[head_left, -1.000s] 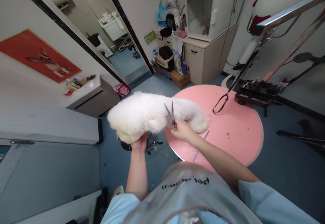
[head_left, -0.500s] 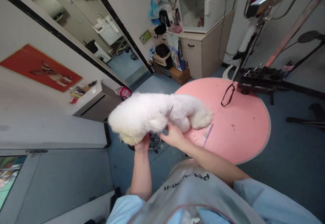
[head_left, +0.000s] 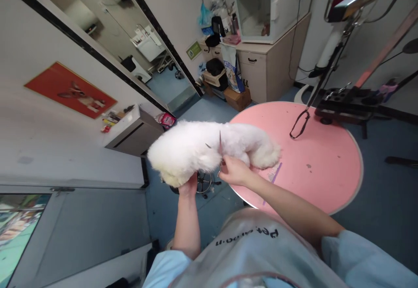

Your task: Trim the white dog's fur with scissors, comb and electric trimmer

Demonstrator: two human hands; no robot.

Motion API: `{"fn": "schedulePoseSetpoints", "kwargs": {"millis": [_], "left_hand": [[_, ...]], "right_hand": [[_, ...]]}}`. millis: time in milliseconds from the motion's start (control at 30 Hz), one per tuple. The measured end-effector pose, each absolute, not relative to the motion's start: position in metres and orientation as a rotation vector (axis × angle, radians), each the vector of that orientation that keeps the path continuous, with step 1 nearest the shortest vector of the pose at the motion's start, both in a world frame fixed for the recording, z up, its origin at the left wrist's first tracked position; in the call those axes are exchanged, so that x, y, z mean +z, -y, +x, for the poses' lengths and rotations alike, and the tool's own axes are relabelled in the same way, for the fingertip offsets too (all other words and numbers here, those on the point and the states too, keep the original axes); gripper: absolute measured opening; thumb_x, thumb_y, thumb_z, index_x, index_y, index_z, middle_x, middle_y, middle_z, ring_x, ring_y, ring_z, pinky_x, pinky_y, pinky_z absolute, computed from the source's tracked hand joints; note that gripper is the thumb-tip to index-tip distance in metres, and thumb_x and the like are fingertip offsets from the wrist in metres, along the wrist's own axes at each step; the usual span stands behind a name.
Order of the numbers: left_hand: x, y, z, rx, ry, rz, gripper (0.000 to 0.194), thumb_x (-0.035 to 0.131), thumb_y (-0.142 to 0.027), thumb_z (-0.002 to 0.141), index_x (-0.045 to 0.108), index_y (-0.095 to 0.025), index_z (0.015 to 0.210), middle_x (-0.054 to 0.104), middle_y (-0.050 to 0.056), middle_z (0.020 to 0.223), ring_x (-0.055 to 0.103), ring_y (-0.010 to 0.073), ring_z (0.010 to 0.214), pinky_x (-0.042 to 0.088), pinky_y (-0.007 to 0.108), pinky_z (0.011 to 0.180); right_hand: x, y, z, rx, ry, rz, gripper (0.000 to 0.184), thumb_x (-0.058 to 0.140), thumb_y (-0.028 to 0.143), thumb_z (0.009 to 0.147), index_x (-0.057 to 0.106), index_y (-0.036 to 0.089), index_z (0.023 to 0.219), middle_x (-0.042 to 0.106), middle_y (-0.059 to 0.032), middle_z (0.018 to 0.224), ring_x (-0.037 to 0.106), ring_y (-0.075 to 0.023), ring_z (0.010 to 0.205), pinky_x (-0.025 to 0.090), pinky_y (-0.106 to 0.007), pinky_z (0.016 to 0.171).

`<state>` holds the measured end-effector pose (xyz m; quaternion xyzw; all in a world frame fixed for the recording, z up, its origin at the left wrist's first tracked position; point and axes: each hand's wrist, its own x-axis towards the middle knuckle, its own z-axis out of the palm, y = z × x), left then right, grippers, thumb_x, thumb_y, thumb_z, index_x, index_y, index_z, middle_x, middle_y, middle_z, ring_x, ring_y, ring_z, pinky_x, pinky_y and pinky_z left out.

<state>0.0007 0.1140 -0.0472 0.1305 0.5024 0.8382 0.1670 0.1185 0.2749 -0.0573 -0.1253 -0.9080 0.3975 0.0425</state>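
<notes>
A fluffy white dog (head_left: 189,144) is on the round pink table (head_left: 333,166), its puffed head end reaching past the table's left edge. My left hand (head_left: 188,185) holds that end from below, its fingers mostly hidden in the fur. In my right hand (head_left: 235,171) are scissors (head_left: 220,143), blades spread and pointing away from me against the dog's side, behind the fluffy part. By the dog's rear lies a purple comb (head_left: 277,172), flat on the table.
A black loop (head_left: 299,125) hangs over the table's far side from a stand. Behind it is a black wheeled base (head_left: 346,105). Beige cabinets (head_left: 253,61) stand at the back. To the left are a small wall cabinet (head_left: 130,133) and a grey door (head_left: 98,227).
My right hand has drawn a little away from the dog, and the scissors' blades now show spread apart. My left hand stays under the dog's head end. The whole view has shifted slightly.
</notes>
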Motion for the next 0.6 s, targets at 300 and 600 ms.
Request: {"fn": "schedulePoseSetpoints", "kwargs": {"millis": [300,600], "left_hand": [[-0.046,-0.115,0.0,2.413,-1.373,0.404,0.053,0.061,-0.061,0.072,0.064,-0.03,0.115,0.051,0.004,0.136,0.034,0.0274,0.136,0.036,0.041,0.108],[-0.044,-0.117,0.001,2.416,-1.44,0.386,0.062,0.064,-0.062,0.069,0.06,-0.028,0.12,0.046,0.006,0.141,0.031,0.0289,0.137,0.032,0.045,0.111]], "right_hand": [[-0.03,-0.311,0.119,0.932,2.976,-0.154,0.021,0.046,0.023,0.081,0.05,0.016,0.101,0.066,-0.0123,0.097,0.061,-0.0234,0.083,0.033,-0.028,0.062],[0.01,-0.342,0.116,0.688,3.109,0.048,0.024,0.042,0.016,0.08,0.054,0.015,0.101,0.067,-0.0113,0.096,0.062,-0.0225,0.081,0.036,-0.028,0.063]]}}
